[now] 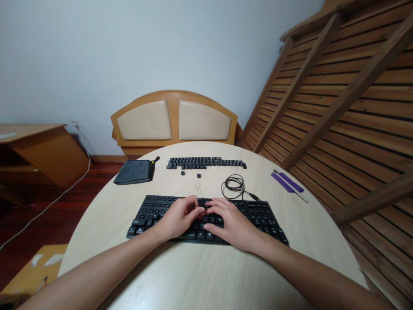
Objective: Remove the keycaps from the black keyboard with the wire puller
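A black wire keycap puller (201, 203) is pinched between the thumb and fingers of my left hand (180, 217), its two thin wire prongs pointing away from me. My right hand (234, 221) rests over the keyboard with fingers spread and thumb apart, its fingertips close against the puller's handle; whether they press on it is hard to see. Under both hands lies a black keyboard (263, 217). Its upper left rows show bare key sockets, while keycaps sit along the near edge. My hands hide the keyboard's middle.
Removed keycaps (193, 162) stand in rows at the table's far side, with two loose keycaps (198, 175) nearer. A grey cloth pouch (134, 171) lies left. A coiled cable (235, 186) and a purple-handled tool (284, 181) lie right on the round table (213, 275).
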`<state>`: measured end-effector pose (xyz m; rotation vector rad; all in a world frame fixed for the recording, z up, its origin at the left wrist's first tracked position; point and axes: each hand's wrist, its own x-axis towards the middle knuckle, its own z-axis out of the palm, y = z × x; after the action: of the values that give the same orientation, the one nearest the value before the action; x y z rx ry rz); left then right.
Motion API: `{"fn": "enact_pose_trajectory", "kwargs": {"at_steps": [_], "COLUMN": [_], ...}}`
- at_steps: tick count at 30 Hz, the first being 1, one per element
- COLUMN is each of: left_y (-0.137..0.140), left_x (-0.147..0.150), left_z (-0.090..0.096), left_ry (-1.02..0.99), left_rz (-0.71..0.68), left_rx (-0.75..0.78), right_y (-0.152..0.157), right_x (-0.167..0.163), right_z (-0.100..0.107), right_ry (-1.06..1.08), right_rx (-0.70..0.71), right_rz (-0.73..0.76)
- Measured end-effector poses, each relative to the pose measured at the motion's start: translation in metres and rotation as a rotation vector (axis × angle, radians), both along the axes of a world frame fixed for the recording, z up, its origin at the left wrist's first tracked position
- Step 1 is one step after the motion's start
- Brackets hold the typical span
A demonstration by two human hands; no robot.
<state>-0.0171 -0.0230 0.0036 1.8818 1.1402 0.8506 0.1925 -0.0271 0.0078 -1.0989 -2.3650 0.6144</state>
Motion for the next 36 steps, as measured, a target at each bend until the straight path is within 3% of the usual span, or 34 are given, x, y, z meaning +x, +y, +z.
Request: {"fn": "enact_pose_trajectory", "kwargs": {"at_steps": [8,12,19,27,31,36], "left_y": [0.008,0.005,-0.004,-0.002,0.0,0.0], "left_x": [0.001,0.002,0.001,0.002,0.004,0.003], "left_z": [-0.009,-0.007,0.004,0.003,0.001,-0.003], "left_ry": [-0.275,-0.259,-0.049,-0.196,-0.299,-0.28], "left_rz": [-0.014,-0.022,0.04,0.016,0.0,0.007], "left_rx": [-0.186,-0.119,0.079,-0.009,-0.093,-0.072], "right_y": [0.002,0.003,0.004,0.001,0.0,0.002], "right_x": [-0.005,-0.004,-0.003,-0.003,-0.003,-0.002], "right_z": [-0.003,-0.005,-0.003,0.0,0.001,-0.001], "right_ry": [0.078,0.129,0.233,0.326,0.29,0.246], "right_rx": [0.006,-0.004,-0.045,-0.084,-0.016,0.056], "right_rz": [-0.042,-0.047,-0.063,0.034,0.049,0.063]}}
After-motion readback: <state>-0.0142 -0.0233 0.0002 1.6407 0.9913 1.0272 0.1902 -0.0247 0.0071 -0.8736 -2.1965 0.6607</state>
